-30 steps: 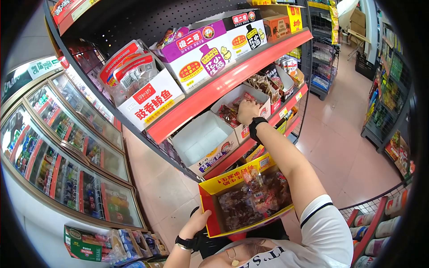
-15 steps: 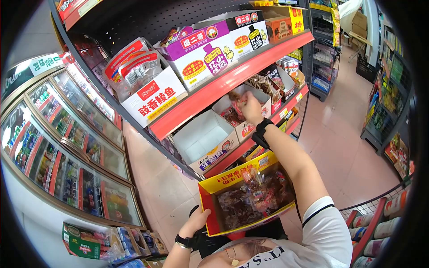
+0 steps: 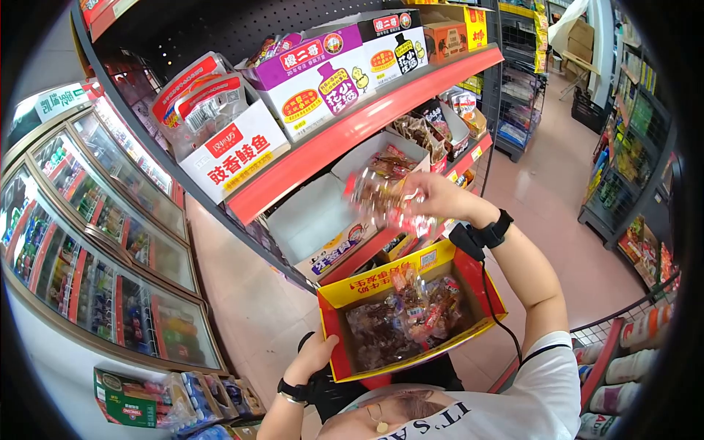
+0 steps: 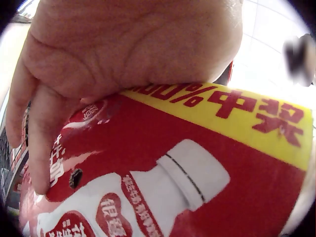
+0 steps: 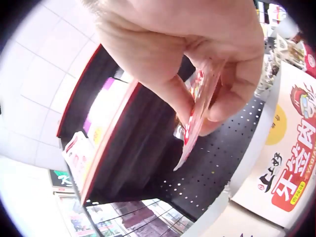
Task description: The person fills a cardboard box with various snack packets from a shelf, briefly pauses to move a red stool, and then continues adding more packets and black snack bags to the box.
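I see the right hand raised in front of the red shelf, thumb and fingers pinched tight on a clutch of snack packets. The right wrist view shows a packet edge squeezed between them. The packets hang just above the open yellow-and-red box, itself full of wrapped snacks. The left hand grips that box at its lower left corner, palm against the printed side.
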Action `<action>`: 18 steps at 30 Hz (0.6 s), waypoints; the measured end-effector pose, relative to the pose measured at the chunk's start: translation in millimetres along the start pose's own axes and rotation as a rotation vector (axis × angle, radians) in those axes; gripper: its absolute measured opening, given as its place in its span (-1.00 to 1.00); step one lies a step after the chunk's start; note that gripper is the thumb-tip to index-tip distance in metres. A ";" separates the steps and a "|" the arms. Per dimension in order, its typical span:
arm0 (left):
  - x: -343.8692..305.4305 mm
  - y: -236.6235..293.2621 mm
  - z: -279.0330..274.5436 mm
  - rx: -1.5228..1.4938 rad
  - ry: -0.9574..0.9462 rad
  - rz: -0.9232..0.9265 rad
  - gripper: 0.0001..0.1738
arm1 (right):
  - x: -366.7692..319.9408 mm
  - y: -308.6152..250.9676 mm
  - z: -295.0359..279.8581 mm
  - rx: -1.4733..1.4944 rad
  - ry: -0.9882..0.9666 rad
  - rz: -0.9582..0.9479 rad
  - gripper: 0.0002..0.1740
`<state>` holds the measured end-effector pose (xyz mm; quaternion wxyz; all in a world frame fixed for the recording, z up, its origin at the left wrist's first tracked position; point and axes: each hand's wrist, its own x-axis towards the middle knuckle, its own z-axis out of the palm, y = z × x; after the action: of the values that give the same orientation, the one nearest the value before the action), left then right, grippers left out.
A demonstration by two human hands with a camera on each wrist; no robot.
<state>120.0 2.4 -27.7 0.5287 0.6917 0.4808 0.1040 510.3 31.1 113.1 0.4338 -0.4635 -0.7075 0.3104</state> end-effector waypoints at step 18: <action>6.0 30.8 -3.0 0.124 -0.024 0.020 -0.37 | -84.3 -33.3 41.0 -0.424 -0.557 0.118 -0.75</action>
<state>138.3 9.6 -3.0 0.4893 0.7293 0.4729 0.0711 476.8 -61.0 96.0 0.0999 -0.4809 -0.8193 0.2957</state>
